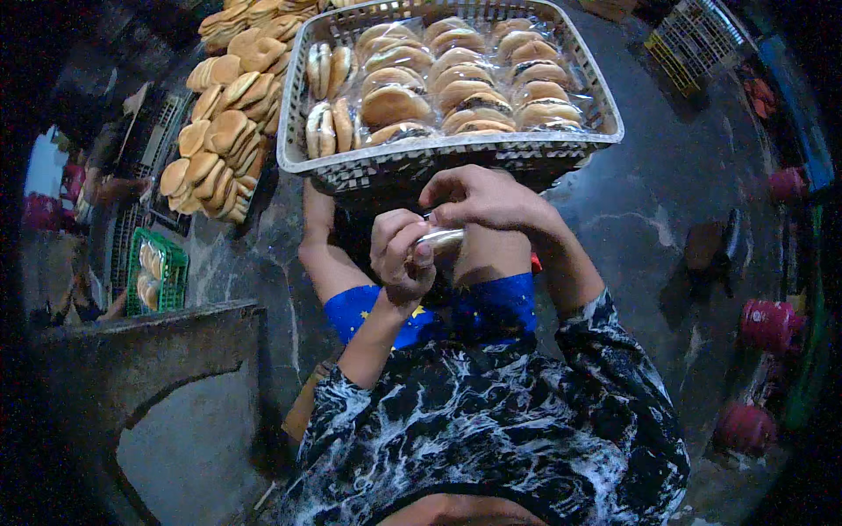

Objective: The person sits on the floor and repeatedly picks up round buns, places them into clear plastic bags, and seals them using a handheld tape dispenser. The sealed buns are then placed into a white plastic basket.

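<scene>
Between my knees, my left hand (402, 253) has its fingers curled around a small shiny object (442, 240). The object is pale and silvery; its exact kind is unclear. My right hand (483, 198) bends over it from the other side, with thumb and forefinger close to its dark upper end. Whether those fingertips grip it is hidden. Just beyond both hands stands a grey plastic crate (454, 146) with latticed walls. Inside are rows of filled buns (473, 79) in clear wrappers, mostly lying in overlapping rows, with several on edge at the left.
Unwrapped buns (223, 135) are piled left of the crate. A green basket (177, 273) with wrapped buns sits beyond a concrete ledge (151, 315). Another person's arm (122, 191) shows at far left. Dark red rounded objects (766, 325) and a yellowish crate (677, 66) are at right.
</scene>
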A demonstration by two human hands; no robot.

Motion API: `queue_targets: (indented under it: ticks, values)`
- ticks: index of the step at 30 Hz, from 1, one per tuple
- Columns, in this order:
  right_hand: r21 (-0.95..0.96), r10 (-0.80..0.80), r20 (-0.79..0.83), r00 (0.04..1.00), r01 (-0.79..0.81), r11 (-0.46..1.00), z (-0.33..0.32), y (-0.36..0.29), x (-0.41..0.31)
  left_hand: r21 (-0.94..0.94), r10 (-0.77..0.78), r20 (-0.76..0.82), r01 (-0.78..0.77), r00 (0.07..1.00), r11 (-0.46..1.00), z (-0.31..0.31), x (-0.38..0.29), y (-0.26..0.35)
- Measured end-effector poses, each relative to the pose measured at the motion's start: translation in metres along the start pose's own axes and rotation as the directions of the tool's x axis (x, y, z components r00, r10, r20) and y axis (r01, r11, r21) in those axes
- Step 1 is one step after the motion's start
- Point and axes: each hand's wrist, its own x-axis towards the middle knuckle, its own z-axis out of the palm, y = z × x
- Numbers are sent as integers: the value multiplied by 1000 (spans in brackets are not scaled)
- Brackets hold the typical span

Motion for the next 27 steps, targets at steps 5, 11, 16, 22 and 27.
queue_targets:
  ticks: [5,11,16,22,27]
  values:
    - [184,-56,-60,997,66,981,44,74,43,-88,-218,-33,214,975,973,10,-8,-7]
    - [485,114,-390,914,99,869,60,25,15,-87,-585,-92,578,806,811,15,51,-41]
    - [656,222,-412,884,118,746,46,73,-14,151,148,83,-160,985,976,52,149,-127]
    - [808,253,-253,934,60,586,62,96,-82,265,-223,862,-31,455,964,94,121,-256]
    - [868,327,-287,900,100,486,69,108,-97,602,-370,766,-387,525,698,87,126,-240]
